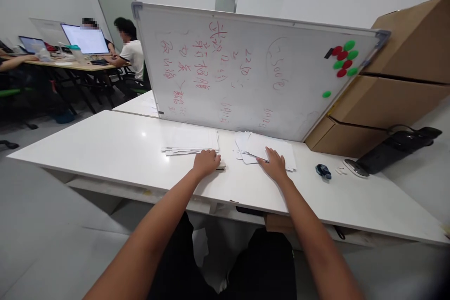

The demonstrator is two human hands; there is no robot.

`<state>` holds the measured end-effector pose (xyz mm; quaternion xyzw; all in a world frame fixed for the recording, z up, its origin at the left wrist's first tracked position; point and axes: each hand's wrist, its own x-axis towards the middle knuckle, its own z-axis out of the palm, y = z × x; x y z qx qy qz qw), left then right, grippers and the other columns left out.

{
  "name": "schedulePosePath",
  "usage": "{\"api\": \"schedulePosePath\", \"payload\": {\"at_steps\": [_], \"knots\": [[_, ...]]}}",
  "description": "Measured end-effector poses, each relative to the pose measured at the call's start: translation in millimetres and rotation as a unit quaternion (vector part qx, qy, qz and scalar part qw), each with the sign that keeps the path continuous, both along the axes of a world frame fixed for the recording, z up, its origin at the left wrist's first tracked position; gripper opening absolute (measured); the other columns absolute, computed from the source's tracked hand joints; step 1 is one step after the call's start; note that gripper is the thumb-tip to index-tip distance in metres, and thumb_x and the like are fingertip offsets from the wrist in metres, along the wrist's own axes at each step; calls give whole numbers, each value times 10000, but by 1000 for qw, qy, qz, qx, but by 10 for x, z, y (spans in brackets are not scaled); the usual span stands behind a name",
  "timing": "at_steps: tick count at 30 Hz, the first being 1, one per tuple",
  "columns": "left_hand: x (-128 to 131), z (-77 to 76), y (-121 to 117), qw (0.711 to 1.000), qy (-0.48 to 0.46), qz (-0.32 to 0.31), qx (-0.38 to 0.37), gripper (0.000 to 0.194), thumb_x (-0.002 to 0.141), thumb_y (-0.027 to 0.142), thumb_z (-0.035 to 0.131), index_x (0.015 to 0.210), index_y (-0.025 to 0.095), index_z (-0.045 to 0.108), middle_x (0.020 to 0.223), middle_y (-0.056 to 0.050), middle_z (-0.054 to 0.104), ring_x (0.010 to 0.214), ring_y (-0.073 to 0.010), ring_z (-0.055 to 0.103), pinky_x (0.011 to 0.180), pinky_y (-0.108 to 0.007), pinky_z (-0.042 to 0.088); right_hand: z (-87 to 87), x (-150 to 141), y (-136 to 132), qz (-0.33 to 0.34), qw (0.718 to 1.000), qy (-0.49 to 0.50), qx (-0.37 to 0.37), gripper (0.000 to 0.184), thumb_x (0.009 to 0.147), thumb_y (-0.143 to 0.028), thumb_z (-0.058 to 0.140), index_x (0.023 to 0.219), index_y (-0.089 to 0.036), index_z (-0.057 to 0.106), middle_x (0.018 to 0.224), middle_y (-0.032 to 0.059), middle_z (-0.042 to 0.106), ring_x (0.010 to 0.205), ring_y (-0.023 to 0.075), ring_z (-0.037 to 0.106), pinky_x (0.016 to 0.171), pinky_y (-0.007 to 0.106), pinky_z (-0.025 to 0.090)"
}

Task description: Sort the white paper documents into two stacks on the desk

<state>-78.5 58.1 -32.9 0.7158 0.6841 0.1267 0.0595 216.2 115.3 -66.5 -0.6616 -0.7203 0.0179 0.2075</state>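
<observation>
Two piles of white paper lie on the white table (105, 150) in front of a leaning whiteboard (246, 70). My left hand (206, 161) is closed over a small flat object at the near right corner of the left paper stack (191, 143); what it is I cannot make out. My right hand (274, 164) lies flat with fingers stretched out on the near edge of the right, fanned-out paper pile (265, 147).
Large cardboard boxes (397, 84) stand at the right behind the whiteboard. A small dark blue object (323, 171), tiny white bits and a black device (393, 150) with a cable lie right of the papers. Two people sit at a desk with laptops (86, 40) far left.
</observation>
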Motion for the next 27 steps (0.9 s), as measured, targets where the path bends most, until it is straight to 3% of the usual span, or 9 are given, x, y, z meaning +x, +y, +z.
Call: {"api": "schedulePosePath", "payload": {"at_steps": [3,11,18,27], "knots": [[27,13,-21,999,28,24,15,432,935,430,272,1053,186,609,1130,-110,620,1107,-288,489,897,-412,375,-106,54,21,-22,999,18,-22,645,869,-597,401,1374,-196,424,1488,104,359,1395,263,244,1122,478,106],[41,-14,2,998,33,58,16,440,919,446,279,1069,198,610,1126,-125,611,1095,-296,486,887,-422,367,-81,17,21,-30,998,62,8,466,962,-445,266,1260,-214,541,1430,57,457,1355,223,326,1112,445,156],[33,16,19,998,20,60,-6,468,919,480,265,1090,200,599,1146,-122,610,1102,-289,498,895,-424,377,-96,-8,-2,8,998,-4,62,387,959,-307,296,1197,-137,551,1312,127,555,1255,234,435,1060,412,240],[17,-10,26,998,-24,66,-7,446,907,483,307,1063,212,626,1145,-106,625,1104,-293,506,862,-394,383,-118,-27,-7,52,989,-46,128,334,929,-220,358,1132,-127,606,1187,120,642,1123,223,544,949,336,338]]}}
